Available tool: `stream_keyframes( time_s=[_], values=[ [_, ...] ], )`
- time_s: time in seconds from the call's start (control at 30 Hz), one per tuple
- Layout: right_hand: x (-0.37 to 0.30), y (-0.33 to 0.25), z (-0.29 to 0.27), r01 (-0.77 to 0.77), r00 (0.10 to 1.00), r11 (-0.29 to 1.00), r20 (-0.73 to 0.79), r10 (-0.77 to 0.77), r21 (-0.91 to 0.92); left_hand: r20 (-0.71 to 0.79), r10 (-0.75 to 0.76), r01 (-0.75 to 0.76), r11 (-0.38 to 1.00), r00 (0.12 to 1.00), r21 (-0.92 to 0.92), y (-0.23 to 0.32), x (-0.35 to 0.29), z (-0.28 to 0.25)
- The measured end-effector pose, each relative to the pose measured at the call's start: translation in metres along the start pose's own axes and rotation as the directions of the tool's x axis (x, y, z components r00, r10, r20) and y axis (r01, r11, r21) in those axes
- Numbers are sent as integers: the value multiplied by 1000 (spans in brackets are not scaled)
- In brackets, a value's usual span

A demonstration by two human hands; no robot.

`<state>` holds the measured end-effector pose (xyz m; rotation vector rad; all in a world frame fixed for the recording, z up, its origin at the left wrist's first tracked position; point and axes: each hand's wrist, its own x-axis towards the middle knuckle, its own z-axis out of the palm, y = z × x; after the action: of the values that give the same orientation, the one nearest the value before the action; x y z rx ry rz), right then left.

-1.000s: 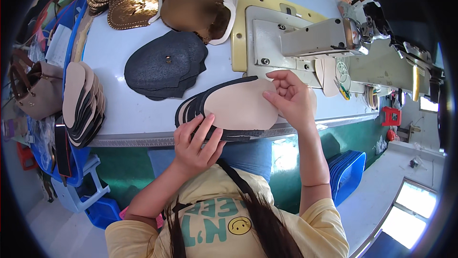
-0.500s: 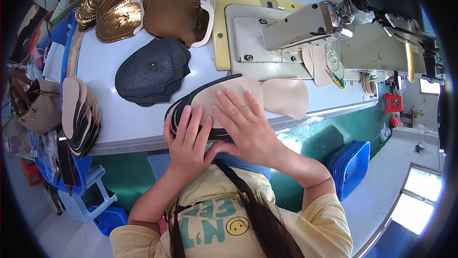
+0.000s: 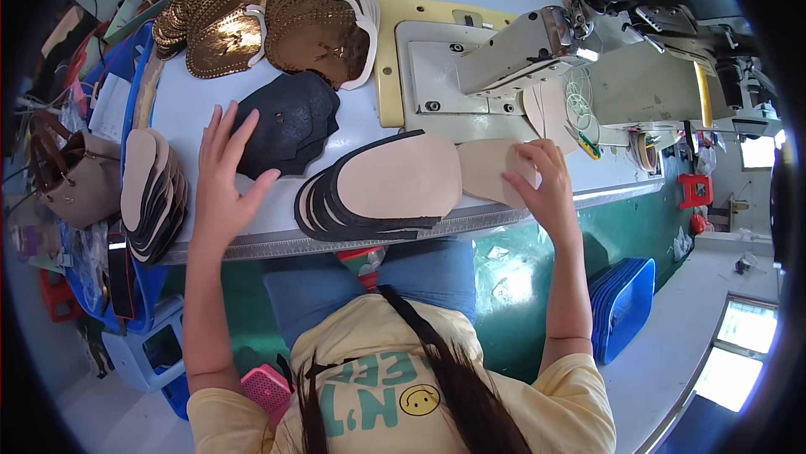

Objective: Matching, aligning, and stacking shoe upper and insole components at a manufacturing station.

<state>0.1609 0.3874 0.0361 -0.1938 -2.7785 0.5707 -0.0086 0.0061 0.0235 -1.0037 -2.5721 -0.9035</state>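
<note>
My left hand (image 3: 225, 175) is open, fingers spread, at the left edge of a pile of black textured pieces (image 3: 290, 122). Its thumb points toward the pile's lower edge; I cannot tell whether it touches. Over the beige rounded piece (image 3: 487, 170) at the right, my right hand (image 3: 546, 181) has its fingers curved and thumb apart, the tips at the piece's surface. Between my hands lies a fanned stack of insole-shaped pieces (image 3: 395, 177), beige on top, with black and beige layers showing along its left and lower edges. Neither hand touches this stack.
A sewing machine (image 3: 520, 51) stands behind on the right, with yellow-handled snips (image 3: 588, 145) and pale thread (image 3: 581, 97) beside it. Bronze shiny pieces (image 3: 319, 30) are piled at the back. More insole-shaped pieces (image 3: 151, 194) lean at the left, near a handbag (image 3: 88, 181).
Both hands have lifted off the middle stack and parted. The left moved left to the black pile, the right moved right onto the beige piece.
</note>
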Motion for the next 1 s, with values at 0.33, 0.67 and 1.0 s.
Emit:
stream_keyframes(
  time_s=[0.33, 0.67, 1.0],
  values=[
    [23, 12, -4, -170, 976, 979, 160, 151, 115, 121, -30, 27, 999, 992, 31, -33, 0, 6],
    [37, -3, -14, -327, 881, 944, 352, 316, -30, 53, 35, -38, 998, 998, 60, -29, -3, 4],
    [5, 6, 6, -306, 952, 869, 105, 288, 389, 22, -13, 17, 981, 1000, -192, -26, -6, 3]
  ],
)
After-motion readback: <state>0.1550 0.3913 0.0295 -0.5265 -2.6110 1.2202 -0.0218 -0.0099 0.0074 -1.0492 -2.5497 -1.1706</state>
